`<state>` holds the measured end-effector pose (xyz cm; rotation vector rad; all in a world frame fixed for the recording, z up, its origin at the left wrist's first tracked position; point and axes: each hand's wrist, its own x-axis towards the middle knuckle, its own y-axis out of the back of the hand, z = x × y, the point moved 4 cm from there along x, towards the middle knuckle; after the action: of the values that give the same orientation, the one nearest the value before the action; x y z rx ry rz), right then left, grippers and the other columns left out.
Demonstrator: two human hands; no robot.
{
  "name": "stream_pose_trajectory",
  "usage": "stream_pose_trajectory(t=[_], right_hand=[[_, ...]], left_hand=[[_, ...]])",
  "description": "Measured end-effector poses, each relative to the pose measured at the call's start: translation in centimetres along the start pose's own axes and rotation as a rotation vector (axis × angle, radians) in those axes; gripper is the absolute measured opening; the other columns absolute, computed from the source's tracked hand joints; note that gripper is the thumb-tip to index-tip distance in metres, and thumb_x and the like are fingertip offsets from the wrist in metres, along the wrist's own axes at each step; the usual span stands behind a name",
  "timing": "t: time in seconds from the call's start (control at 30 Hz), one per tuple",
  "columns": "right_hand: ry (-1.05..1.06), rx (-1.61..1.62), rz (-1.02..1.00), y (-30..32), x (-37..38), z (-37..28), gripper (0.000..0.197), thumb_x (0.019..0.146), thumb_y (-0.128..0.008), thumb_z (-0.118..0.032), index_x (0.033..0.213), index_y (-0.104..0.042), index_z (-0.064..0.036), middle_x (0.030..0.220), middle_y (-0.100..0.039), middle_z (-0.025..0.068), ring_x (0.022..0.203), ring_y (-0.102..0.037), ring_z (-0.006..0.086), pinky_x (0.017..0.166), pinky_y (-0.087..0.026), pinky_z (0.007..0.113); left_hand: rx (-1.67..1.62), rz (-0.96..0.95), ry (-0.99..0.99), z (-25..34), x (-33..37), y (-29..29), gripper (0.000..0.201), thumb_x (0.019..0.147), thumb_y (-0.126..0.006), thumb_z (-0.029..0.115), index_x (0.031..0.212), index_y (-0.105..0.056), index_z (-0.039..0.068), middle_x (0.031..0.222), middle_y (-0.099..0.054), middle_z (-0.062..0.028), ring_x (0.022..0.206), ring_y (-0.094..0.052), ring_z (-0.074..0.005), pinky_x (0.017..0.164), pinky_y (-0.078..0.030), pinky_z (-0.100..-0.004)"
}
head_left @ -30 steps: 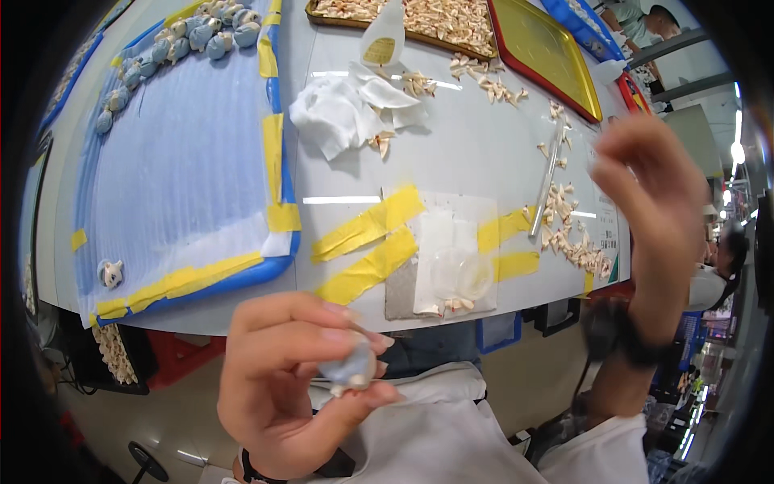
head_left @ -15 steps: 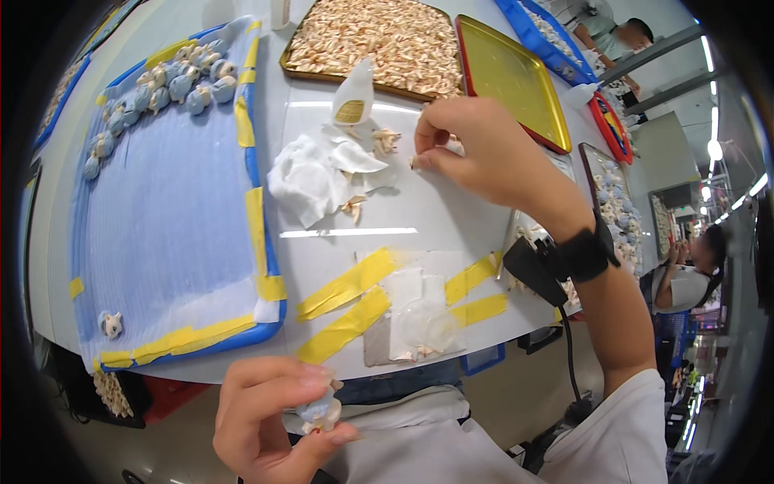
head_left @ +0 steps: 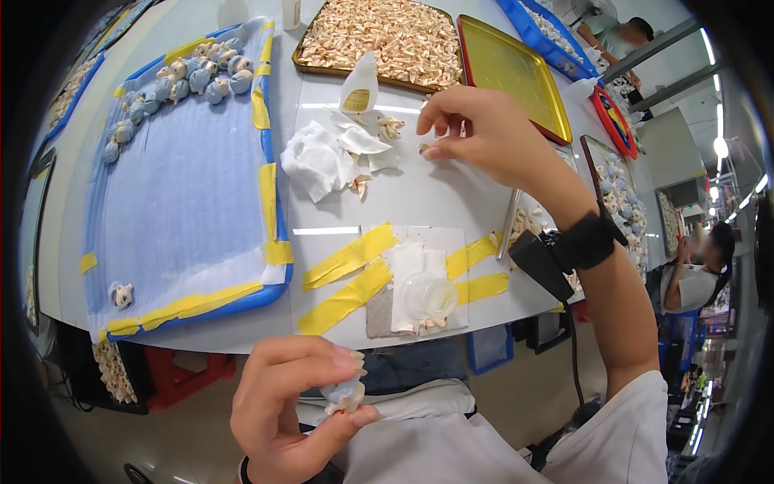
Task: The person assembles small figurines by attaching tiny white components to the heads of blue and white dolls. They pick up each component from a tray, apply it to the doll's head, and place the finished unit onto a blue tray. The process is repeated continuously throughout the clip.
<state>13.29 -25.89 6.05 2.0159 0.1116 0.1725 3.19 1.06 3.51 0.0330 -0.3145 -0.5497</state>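
Note:
My left hand point(head_left: 298, 403), low in front of me, grips a small blue-and-cream figurine point(head_left: 344, 395) between thumb and fingertips. Over the table, my right hand point(head_left: 476, 133) has its thumb and index finger apart. Its thumb tip is at a tiny cream piece point(head_left: 423, 148); I see no grip on it. Left of that hand are a little heap of cream pieces point(head_left: 390, 127), a white squeeze bottle point(head_left: 359, 87) and crumpled white tissue point(head_left: 314, 161). More pieces point(head_left: 359, 187) lie by the tissue.
A blue padded tray point(head_left: 181, 210) at left holds several figurines point(head_left: 200, 79). Behind are a tray of cream pieces point(head_left: 379, 40) and a gold tray point(head_left: 516, 77). A clear round dish point(head_left: 428, 296) sits on a taped board near the front edge. Other people are at right.
My right index finger has lifted away from the thumb. My left hand still holds the figurine, slightly farther right in view. The whole view has shifted a little.

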Motion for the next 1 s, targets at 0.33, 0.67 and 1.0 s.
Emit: stream_pose_trajectory(t=[0.33, 0.67, 1.0], right_hand=[[0.033, -0.107, 0.042, 0.5, -2.1, 0.4, 0.011, 0.067, -0.067, -0.009, 0.073, -0.061, -0.0016, 0.07, -0.062, 0.0149, 0.065, -0.061, 0.0285, 0.059, -0.046, 0.036], [-0.438, 0.758, 0.365, 5.6, -13.9, -1.7, 0.019, 0.071, -0.067, 0.004, 0.089, -0.061, 0.0046, 0.08, -0.063, 0.0081, 0.071, -0.061, 0.0129, 0.066, -0.05, 0.023], [-0.262, 0.676, 0.378, 2.3, -15.7, -3.7, 0.017, 0.066, -0.068, 0.012, 0.082, -0.067, 0.0043, 0.079, -0.064, 0.0119, 0.072, -0.059, 0.015, 0.068, -0.046, 0.023]], left_hand=[[-0.17, 0.157, 0.175, 0.0, -0.8, -0.5, 0.04, 0.066, -0.076, 0.006, 0.1, -0.054, -0.002, 0.099, -0.048, -0.0129, 0.081, -0.057, -0.0197, 0.067, -0.051, -0.0286], [-0.355, 0.227, 0.27, -0.2, 0.0, -1.2, 0.042, 0.066, -0.073, 0.003, 0.101, -0.05, -0.001, 0.098, -0.048, -0.0131, 0.086, -0.057, -0.022, 0.07, -0.051, -0.0297], [-0.356, 0.025, 0.045, -1.5, 0.5, -1.9, 0.035, 0.063, -0.077, -0.003, 0.093, -0.06, -0.001, 0.101, -0.053, -0.016, 0.085, -0.061, -0.0232, 0.075, -0.051, -0.0317]])
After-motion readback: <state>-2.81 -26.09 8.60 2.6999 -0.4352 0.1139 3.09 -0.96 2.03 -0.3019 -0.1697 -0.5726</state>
